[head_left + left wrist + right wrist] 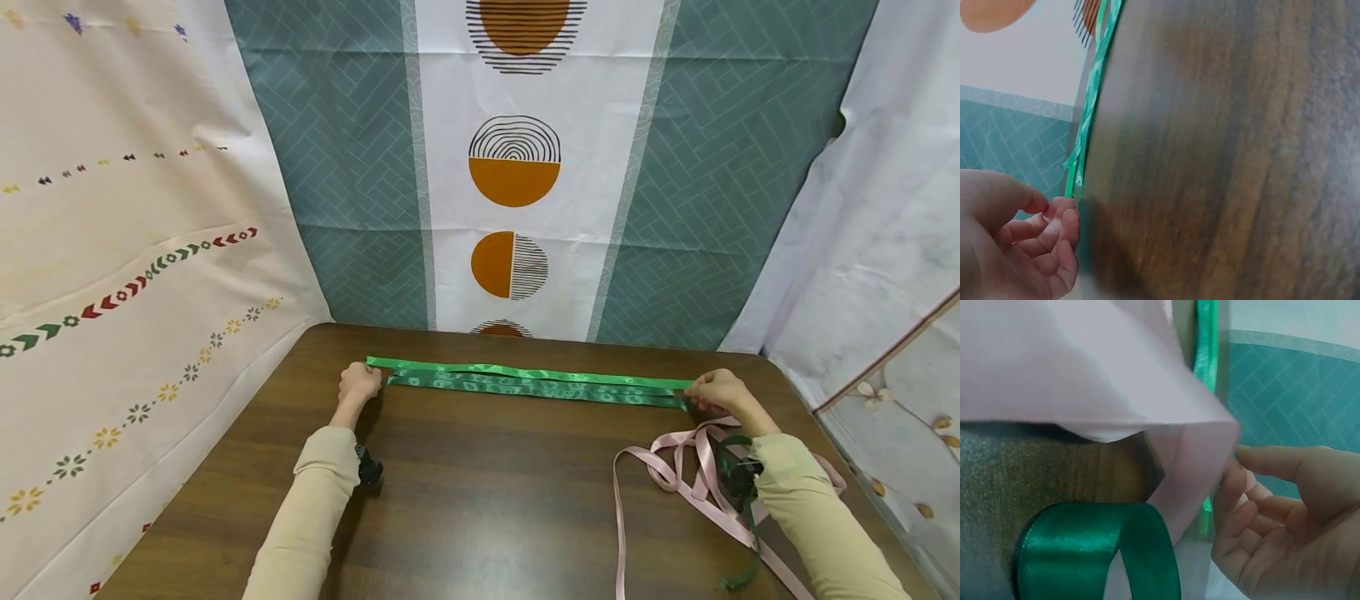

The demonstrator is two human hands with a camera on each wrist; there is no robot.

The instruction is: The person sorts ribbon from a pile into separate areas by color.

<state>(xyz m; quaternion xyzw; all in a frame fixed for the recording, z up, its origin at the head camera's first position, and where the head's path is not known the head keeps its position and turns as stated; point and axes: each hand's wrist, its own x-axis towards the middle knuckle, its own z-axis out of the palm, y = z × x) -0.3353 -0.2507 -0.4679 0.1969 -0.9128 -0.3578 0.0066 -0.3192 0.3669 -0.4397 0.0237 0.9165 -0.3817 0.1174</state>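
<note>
Toward twelve o'clock on the table, the left hand at ten and right hand at two pinch a bright green ribbon's ends, apparently keeping it straight beside darker green ribbon

We are looking at a screened-off tabletop nook, in what building we are not managing to tell. A brown table is filling six o'clock; a teal-and-white curtain is hanging at twelve, a cream patterned cloth at ten, a pale marbled sheet at two.
</note>
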